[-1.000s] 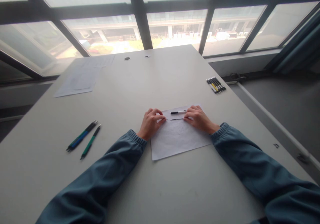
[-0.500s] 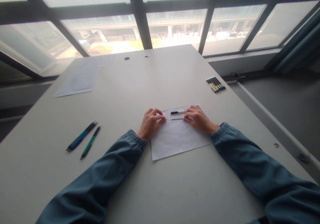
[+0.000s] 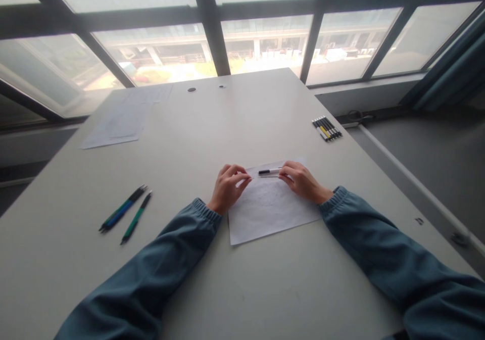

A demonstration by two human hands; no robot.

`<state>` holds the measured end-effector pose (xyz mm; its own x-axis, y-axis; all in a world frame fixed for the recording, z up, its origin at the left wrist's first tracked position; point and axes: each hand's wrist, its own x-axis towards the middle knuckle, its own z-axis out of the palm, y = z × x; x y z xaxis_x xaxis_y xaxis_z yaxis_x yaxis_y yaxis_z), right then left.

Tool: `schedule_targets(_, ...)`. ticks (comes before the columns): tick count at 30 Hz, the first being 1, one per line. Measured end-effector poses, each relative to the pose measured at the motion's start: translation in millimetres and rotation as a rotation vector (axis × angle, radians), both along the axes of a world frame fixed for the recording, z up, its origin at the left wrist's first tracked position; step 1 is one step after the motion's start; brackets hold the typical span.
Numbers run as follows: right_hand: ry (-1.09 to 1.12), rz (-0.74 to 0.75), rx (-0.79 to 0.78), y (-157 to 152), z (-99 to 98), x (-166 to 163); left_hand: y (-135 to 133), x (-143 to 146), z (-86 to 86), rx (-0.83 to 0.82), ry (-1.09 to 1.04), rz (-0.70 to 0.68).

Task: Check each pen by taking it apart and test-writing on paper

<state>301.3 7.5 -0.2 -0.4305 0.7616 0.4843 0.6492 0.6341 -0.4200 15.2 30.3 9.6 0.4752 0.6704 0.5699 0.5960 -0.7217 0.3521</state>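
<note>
A sheet of white paper [image 3: 265, 213] lies on the white table [image 3: 182, 143], with both hands over its upper part. Between thumb and fingers, my right hand [image 3: 301, 181] pinches a thin pen refill [image 3: 267, 177], its tip pointing left. My left hand [image 3: 229, 186] is closed in a pinch at the paper's left side, facing the refill tip across a small gap. Something tiny and pale shows at its fingertips, too small to name. Just beyond the refill, a black-and-white pen barrel [image 3: 269, 171] rests on the paper, its right end hidden behind my right fingers.
Several green and blue pens [image 3: 127, 211] lie at the left. A row of black, white and yellow pens [image 3: 327, 129] sits by the right edge. Loose papers [image 3: 119, 120] lie at the far left. A small dark piece [image 3: 419, 221] is near the right edge.
The refill in my right hand has shifted slightly away from me, closer to the pen barrel. My left hand has hardly moved.
</note>
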Motion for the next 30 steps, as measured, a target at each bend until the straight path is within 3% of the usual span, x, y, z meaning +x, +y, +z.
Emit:
schedule_targets(20,-0.024,0.02,0.028,-1,-2.0,-2,-1,2,0.3,0.019,-0.04,-0.097)
schedule_targets(30,-0.084,0.089,0.041,-10,12.0,-8,-2,3,2.7,-0.007,-0.004,-0.154)
